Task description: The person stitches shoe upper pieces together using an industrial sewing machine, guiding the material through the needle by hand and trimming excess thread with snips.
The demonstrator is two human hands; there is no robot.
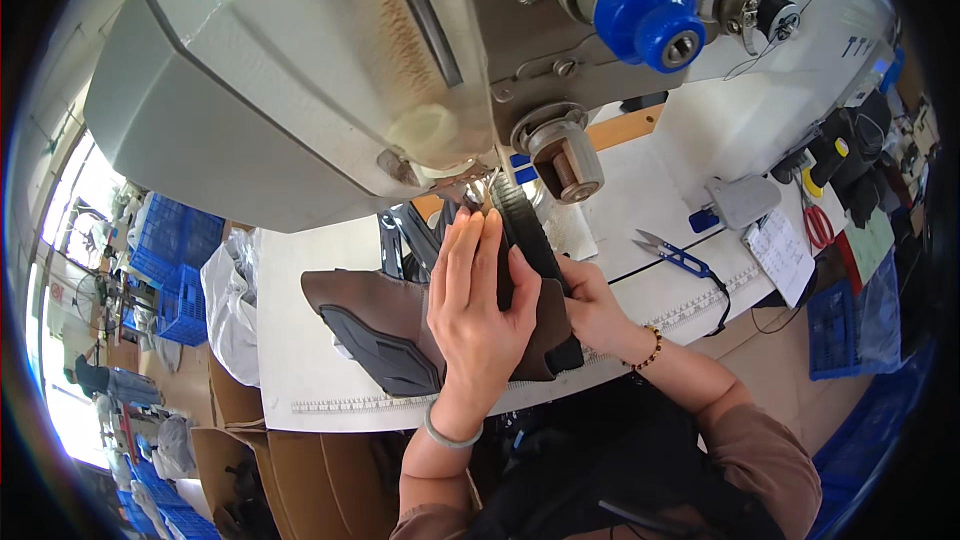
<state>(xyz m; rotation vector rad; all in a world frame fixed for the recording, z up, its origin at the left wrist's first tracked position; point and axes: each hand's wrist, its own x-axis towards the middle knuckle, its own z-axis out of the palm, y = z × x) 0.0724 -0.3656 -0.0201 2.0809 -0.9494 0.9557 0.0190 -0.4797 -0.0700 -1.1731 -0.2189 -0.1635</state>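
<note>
A brown and black leather-like sewn piece lies under the head of a grey sewing machine. Its near left part carries a dark moulded panel, and a black ribbed strip runs up beside the metal presser foot. My left hand rests flat on the piece, fingers stretched forward, with the tips just in front of the foot. At the right edge of the piece, my right hand grips it; the thumb side shows and the other fingers are hidden. The needle point cannot be made out.
Blue-handled thread snips lie on the white table to the right, near a written paper and red-handled scissors. A ruler strip follows the front edge. Open cardboard boxes stand below left; blue crates are beyond.
</note>
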